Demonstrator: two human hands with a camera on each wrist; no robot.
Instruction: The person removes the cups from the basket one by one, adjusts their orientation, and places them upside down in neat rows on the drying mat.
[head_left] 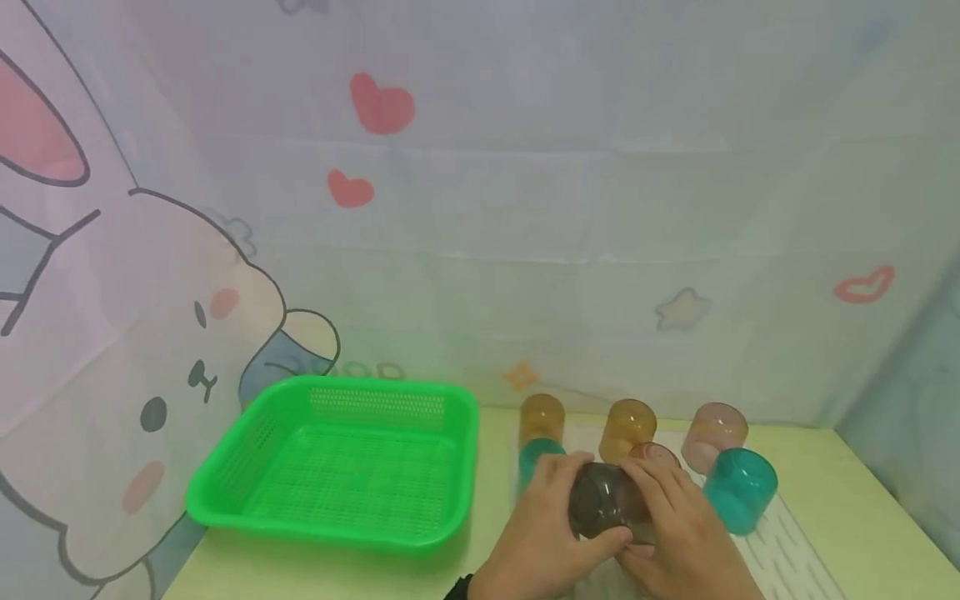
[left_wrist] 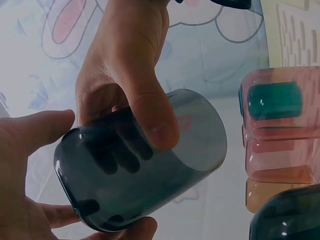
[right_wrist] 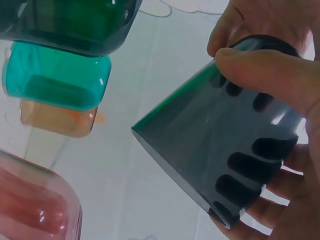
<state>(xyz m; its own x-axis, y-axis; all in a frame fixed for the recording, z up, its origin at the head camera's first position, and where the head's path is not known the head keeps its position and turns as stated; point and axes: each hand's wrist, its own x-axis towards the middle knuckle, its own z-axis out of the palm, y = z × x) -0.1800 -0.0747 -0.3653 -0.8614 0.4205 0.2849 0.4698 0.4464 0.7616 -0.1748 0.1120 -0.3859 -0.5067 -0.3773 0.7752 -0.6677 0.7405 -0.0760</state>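
Both hands hold a dark grey see-through cup [head_left: 600,502] in front of me. Its closed, rounded end points up and its open mouth tilts downward. My left hand [head_left: 534,527] wraps its left side, thumb across the near side. On the other side my right hand [head_left: 686,529] grips it, and in the right wrist view its thumb lies over the wall, with fingers showing through the dark cup [right_wrist: 200,140]. Just behind the hands stand a pinkish cup [head_left: 656,454] and a teal cup [head_left: 542,454], both partly hidden. Another teal cup [head_left: 741,490] stands beside the right hand.
Two amber cups [head_left: 542,415] and a pink cup [head_left: 715,437] stand upside down along the back of a white slatted mat [head_left: 797,550]. A second dark cup [left_wrist: 287,215] shows in the left wrist view. To the left sits a green plastic basket [head_left: 330,525].
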